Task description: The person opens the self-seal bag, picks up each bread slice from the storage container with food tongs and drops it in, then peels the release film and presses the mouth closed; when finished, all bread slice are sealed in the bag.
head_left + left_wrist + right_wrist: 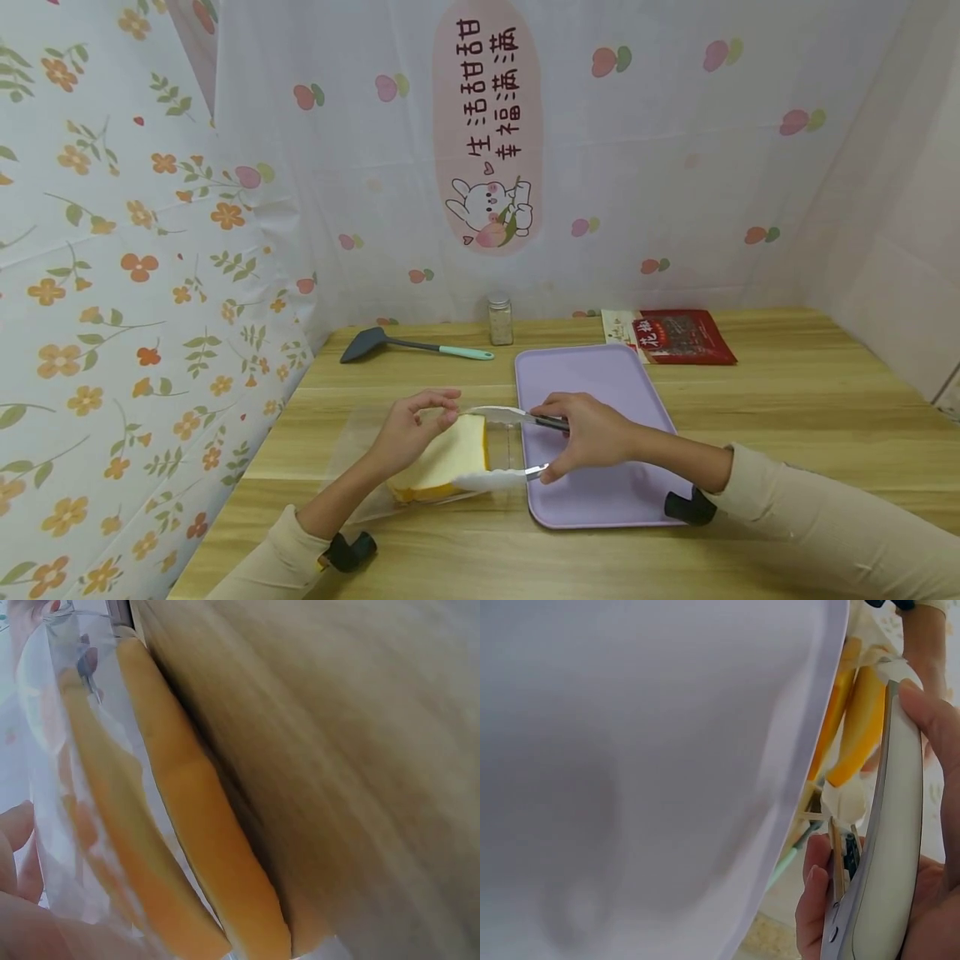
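Slices of bread point(446, 454) with yellow-brown crusts lie flat inside a clear plastic bag point(45, 712) on the table's left part. My left hand point(412, 429) is over the bread, its thumb and fingertips close together at the raised upper film, which they appear to pinch. The right hand point(596, 433) holds tongs point(495, 412) above the tray's left edge, thumb on one arm and fingers on the other. Their arms are spread, and the pale wavy ends reach left to either side of the bread. In the left wrist view, two stacked crusts point(202, 825) show through the film.
Beneath the right hand lies a lilac tray point(585, 371). Behind it are a red-and-white spice packet point(686, 337) and a small glass jar point(500, 321). A dark spatula point(412, 343) with a mint handle lies at the back left. Patterned cloth point(652, 183) hangs behind the table.
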### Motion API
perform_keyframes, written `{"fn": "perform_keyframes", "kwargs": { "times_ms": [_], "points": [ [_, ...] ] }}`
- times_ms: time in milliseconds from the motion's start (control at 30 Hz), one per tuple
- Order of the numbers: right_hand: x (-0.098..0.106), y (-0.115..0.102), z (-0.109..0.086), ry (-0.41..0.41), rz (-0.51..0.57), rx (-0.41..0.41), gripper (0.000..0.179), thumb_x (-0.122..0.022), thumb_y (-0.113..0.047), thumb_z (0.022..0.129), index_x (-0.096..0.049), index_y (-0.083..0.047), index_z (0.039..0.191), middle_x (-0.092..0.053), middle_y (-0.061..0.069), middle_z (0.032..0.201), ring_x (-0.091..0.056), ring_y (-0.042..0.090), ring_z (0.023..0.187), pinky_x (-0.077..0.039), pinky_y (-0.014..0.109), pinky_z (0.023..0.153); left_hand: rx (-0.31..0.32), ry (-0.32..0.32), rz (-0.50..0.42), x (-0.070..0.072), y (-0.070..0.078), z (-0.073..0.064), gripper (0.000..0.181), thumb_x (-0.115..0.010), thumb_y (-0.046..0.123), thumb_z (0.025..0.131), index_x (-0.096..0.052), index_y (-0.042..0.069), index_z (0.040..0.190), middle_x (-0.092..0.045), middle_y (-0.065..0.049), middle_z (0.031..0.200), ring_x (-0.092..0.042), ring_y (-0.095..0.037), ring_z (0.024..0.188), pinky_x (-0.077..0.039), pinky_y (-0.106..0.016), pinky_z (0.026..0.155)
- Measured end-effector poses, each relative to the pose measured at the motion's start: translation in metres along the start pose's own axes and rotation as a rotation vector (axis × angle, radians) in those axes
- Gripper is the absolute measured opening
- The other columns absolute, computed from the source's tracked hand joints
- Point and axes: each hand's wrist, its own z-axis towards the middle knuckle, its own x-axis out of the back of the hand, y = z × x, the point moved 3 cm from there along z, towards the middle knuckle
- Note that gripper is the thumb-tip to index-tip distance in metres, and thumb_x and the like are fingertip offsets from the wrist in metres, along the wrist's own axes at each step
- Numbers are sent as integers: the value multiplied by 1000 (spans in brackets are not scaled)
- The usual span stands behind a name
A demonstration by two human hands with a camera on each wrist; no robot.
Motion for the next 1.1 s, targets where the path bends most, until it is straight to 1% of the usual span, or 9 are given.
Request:
{"fn": "perform_keyframes", "kwargs": {
  "times_ms": [133, 233, 300, 367, 533, 700, 800, 933, 1100],
  "points": [
    [1, 1, 0, 14, 7, 12, 84, -92, -46, 62, -65, -2, 128, -67, 2, 113, -58, 21, 82, -46, 25, 63, 6, -4, 20, 0, 10, -1, 17, -69, 10, 94, -74, -3, 104, -64, -21, 127, -54, -37, 126, -49, -36, 76],
    [1, 1, 0, 15, 18, 15, 84, -92, -46, 62, -64, -1, 128, -67, 3, 113, -58, 22, 83, -46, 25, 63, 2, 8, 14, -1, 11, -2, 15, -68, 5, 93, -73, -7, 102, -64, -23, 126, -54, -39, 125, -48, -28, 68],
    [1, 1, 0, 11, 15, 12, 85, -92, -46, 61, -64, -2, 128, -67, 3, 113, -57, 21, 82, -46, 25, 63, -3, 11, 6, -1, 12, -2, 14, -67, 4, 94, -73, -7, 100, -64, -23, 126, -54, -40, 125, -47, -27, 70],
    [1, 1, 0, 5, 5, 6, 86, -92, -47, 61, -64, -2, 128, -66, 2, 113, -56, 20, 81, -46, 25, 62, -11, 17, -17, -1, 3, -1, 13, -68, 8, 94, -74, -3, 99, -65, -20, 126, -54, -38, 125, -48, -31, 72],
    [0, -2, 2, 5, -33, 1, 86, -92, -49, 60, -65, -4, 128, -66, 1, 114, -56, 18, 83, -45, 26, 62, -18, 26, -44, 0, 1, -2, 15, -68, 16, 95, -75, 2, 96, -66, -14, 126, -55, -33, 126, -47, -54, 87],
    [-1, -2, 4, -3, -55, 0, 87, -91, -51, 60, -65, -5, 129, -65, 0, 116, -56, 17, 90, -46, 26, 66, -8, 28, -62, -1, -1, -3, 18, -67, 17, 96, -74, 1, 96, -66, -12, 127, -54, -32, 127, -35, -73, 97],
    [-1, -3, 5, -7, -80, -12, 89, -90, -54, 60, -65, -6, 130, -65, -2, 116, -55, 15, 91, -45, 28, 67, -11, 29, -55, -1, -2, -2, 17, -67, 16, 96, -74, 1, 96, -65, -15, 127, -54, -32, 127, -36, -71, 97],
    [0, -2, 5, -12, -106, -35, 92, -90, -57, 58, -64, -7, 131, -64, -3, 116, -55, 14, 94, -46, 29, 68, -18, 33, -37, -2, -2, -2, 15, -68, 14, 95, -74, 0, 95, -65, -19, 125, -56, -32, 124, -47, -57, 93],
    [2, -2, 2, -19, -122, -49, 94, -89, -57, 59, -63, -4, 132, -64, -1, 117, -55, 15, 94, -46, 30, 68, -11, 43, -24, -2, 0, -2, 12, -69, 11, 94, -74, 0, 94, -67, -18, 124, -56, -35, 125, -39, -57, 104]
  ]
}}
